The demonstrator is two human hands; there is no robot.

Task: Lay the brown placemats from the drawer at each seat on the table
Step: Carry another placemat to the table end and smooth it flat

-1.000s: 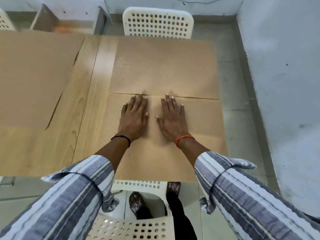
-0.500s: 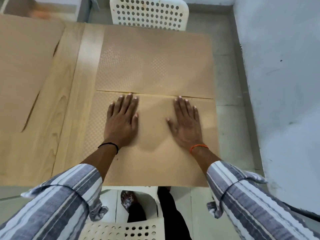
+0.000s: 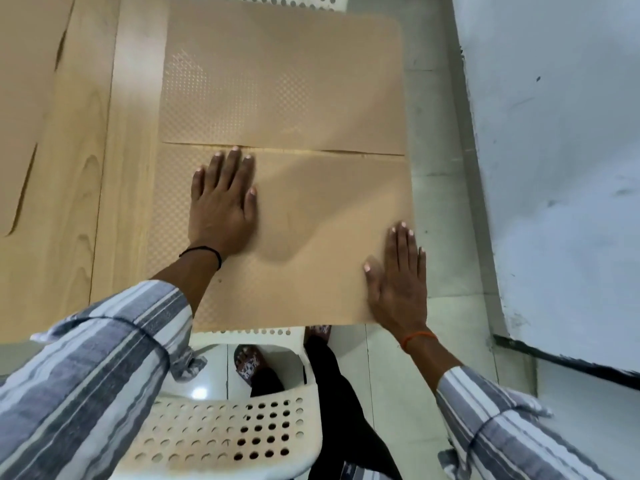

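Brown near placemat (image 3: 311, 237): flat on the tabletop (image 3: 104, 202), abutting the far placemat (image 3: 284, 84).
Your hands: left hand (image 3: 221, 206) and right hand (image 3: 398, 282) spread flat on it, gripping nothing.

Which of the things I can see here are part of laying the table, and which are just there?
Part of the job:
- near placemat, with the left hand flat on it and the right hand flat at its right edge
- far placemat
- placemats at left
- wooden table

Just there:
- near white chair
- far white chair
- wall
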